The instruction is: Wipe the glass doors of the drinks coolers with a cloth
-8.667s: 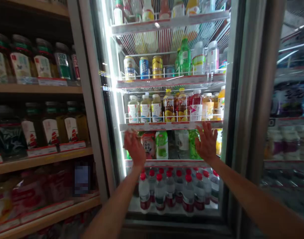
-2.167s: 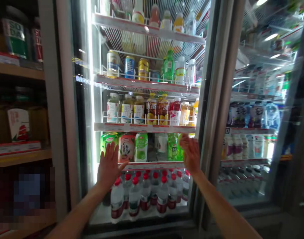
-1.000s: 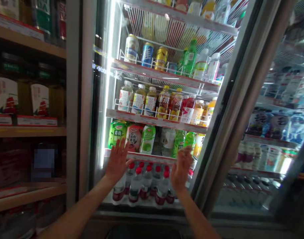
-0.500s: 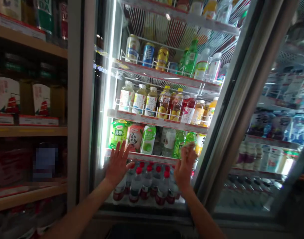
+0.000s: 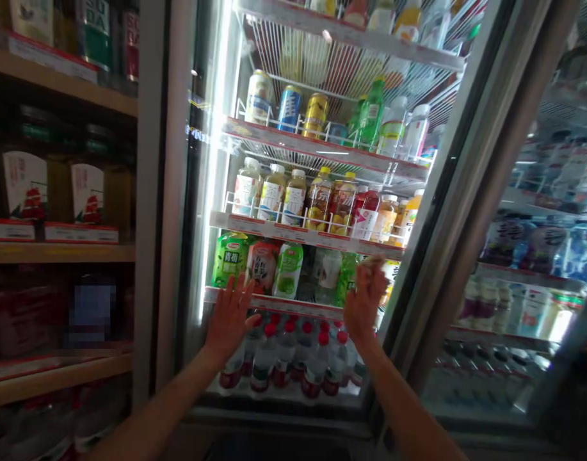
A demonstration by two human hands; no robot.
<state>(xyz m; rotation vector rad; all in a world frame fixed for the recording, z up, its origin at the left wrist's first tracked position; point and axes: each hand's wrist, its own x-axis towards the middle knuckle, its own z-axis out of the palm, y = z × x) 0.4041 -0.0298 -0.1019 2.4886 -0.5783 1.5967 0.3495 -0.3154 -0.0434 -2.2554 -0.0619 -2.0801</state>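
Note:
My left hand is raised before the lit drinks cooler, palm forward, fingers spread, with nothing in it. Beyond its fingertips stand a green bottle and a reddish bottle on a low shelf. My right hand is up at the cooler's right side, its fingers bent and close together. A small tan shape shows at its fingertips, too blurred to name. Behind that hand is a green bottle, partly covered. Between my wrists, clear bottles with red caps stand on the cooler floor.
A metal door frame slants along the cooler's right side, with another stocked cooler past it. Wooden shelves with large labelled bottles are on the left. Higher cooler shelves hold cans and tea bottles.
The view has shifted slightly, so the shelves sit a little further right. My right hand has moved slightly right and up; my left hand stays nearly in place, still spread.

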